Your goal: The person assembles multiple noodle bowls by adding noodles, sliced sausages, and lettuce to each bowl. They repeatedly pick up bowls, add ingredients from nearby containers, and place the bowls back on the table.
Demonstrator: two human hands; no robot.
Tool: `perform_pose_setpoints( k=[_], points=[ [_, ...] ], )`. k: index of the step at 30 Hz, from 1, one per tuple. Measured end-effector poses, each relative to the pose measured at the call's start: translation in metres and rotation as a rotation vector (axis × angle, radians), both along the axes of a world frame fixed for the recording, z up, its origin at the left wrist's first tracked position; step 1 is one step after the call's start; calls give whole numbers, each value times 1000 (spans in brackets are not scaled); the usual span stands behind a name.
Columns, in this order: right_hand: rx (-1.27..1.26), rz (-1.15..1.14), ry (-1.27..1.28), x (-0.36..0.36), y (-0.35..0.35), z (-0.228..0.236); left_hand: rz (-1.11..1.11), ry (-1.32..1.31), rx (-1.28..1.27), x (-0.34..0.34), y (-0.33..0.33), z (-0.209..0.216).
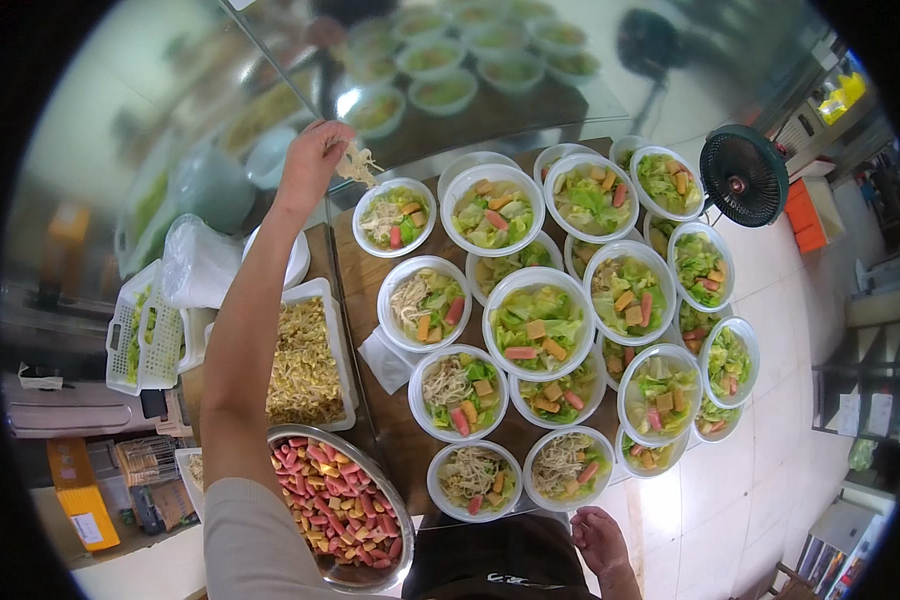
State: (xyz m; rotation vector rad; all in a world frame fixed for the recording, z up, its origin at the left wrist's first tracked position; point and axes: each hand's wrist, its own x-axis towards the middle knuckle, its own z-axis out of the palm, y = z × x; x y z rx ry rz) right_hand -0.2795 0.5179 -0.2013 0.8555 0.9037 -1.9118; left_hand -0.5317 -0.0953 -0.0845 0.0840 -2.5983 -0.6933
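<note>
My left hand (pixel 318 150) is raised at the far left of the table, its fingers closed on a small bunch of pale enoki mushrooms (pixel 354 166). Just below and to the right sits a white bowl (pixel 396 218) with lettuce, sausage and some pale strands. My right hand (pixel 600 538) is low at the table's near edge, fingers loosely curled, with nothing visible in it. Nearest to it is a bowl (pixel 568 468) topped with pale strands. Other bowls (pixel 538 325) hold lettuce with pieces of sausage and tan cubes; several are stacked on others.
A metal basin (pixel 335 500) of cut sausage and cubes stands near left. Behind it is a white tray (pixel 306 365) of yellowish sprouts, with a white basket (pixel 148 330) and a plastic bag (pixel 195 262) farther left. A reflective panel borders the far side; a black fan (pixel 742 176) stands right.
</note>
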Motion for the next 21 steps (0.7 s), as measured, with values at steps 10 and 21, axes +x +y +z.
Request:
perform_pose_setpoints(
  k=[10, 21],
  points=[
    [37, 200, 243, -69, -35, 35, -107, -12, 243, -17, 45, 38],
    [1, 191, 165, -61, -15, 25, -209, -108, -51, -44, 125, -91]
  ],
)
